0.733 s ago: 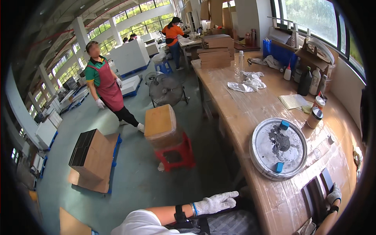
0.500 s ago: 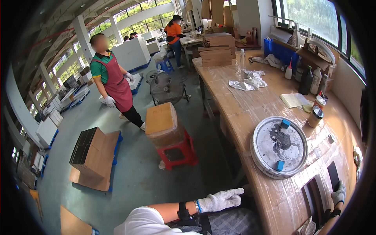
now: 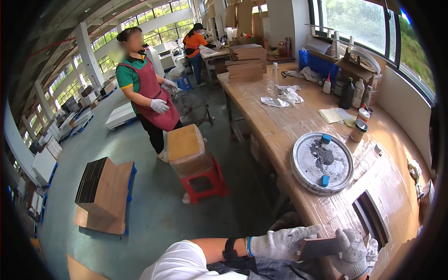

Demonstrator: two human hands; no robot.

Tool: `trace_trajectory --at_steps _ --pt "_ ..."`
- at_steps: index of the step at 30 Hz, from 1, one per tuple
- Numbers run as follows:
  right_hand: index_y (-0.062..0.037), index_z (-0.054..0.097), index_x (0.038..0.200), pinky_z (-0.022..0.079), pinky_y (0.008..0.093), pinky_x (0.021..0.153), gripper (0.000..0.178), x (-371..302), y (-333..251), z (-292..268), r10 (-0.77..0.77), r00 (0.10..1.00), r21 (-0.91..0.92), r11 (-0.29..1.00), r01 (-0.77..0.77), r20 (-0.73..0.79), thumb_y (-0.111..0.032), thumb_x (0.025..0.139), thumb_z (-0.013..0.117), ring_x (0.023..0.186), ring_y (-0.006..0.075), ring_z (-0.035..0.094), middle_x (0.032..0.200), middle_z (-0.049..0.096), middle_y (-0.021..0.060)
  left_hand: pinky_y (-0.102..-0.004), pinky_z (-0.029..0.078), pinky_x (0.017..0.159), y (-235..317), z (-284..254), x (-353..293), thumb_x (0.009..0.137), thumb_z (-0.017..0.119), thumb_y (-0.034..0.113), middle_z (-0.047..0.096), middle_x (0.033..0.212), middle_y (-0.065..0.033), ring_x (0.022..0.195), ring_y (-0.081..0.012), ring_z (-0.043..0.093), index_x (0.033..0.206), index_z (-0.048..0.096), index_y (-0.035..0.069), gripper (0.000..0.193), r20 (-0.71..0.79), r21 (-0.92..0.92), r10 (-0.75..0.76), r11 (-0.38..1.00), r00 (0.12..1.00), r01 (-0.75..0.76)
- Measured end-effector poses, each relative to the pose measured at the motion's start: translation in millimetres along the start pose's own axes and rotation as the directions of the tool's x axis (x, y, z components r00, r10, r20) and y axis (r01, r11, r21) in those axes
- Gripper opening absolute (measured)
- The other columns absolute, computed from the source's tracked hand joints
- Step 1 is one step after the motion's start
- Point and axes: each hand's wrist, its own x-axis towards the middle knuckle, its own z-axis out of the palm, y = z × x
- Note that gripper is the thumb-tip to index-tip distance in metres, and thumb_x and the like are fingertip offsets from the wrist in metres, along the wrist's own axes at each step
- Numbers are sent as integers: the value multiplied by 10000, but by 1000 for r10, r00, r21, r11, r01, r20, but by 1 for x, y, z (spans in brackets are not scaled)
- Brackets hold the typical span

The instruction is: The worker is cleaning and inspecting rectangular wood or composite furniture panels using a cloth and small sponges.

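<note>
A short, flat dark strip [image 3: 319,249] with a thin brown edge is held low in front of me at the table's near edge. My right hand [image 3: 351,251], in a smudged white knit glove, is closed around its right end. At the strip's left end is my left hand [image 3: 275,242], also gloved, its fingers reaching along the far side and the strip's end against the palm. The left thumb is hard to make out. Right of my hands, several curved dark strips [image 3: 372,215] lie side by side on the table [image 3: 261,114]. A crumpled white cloth [image 3: 372,249] is beside my right hand.
A round metal lid [image 3: 308,168] with grey smears and blue blocks sits on the table. Beyond are a jar [image 3: 359,130], bottles [image 3: 346,93], white gloves [image 3: 283,97] and stacked brown boards [image 3: 247,65]. A red stool [image 3: 203,182] bears a wrapped block. A person in an apron [image 3: 151,93] stands left.
My right hand has brought the dark strip from the table's right side to my left hand. My view has shifted slightly. The person in the apron has come closer, hands raised to the waist.
</note>
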Motion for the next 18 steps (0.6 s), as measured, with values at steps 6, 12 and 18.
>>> trace_trajectory --at_steps 6,12,18 --pt "-65 502 1314 479 503 871 815 -31 -14 16 56 998 77 995 -57 14 -163 554 780 1036 428 571 1160 580 214 -352 400 1086 9 18 -17 843 721 87 345 1505 -171 1311 -242 450 1548 115 123 930 111 -419 -33 905 993 77" --pt "-46 490 1344 411 496 1018 837 -43 -28 4 110 994 -27 994 -110 5 -177 567 773 1197 440 497 1290 521 250 -350 376 1105 26 26 -20 859 736 171 339 1493 -151 1355 -220 385 1482 240 53 805 16 -131 -221 966 975 221" --pt "-119 328 1500 153 504 1189 990 -96 23 -19 878 455 -315 393 -864 -151 -346 656 795 1440 444 173 1552 240 241 -342 364 1092 11 32 -20 842 762 263 434 1408 -127 1316 -239 426 1449 306 50 789 -115 -143 -215 970 970 198"
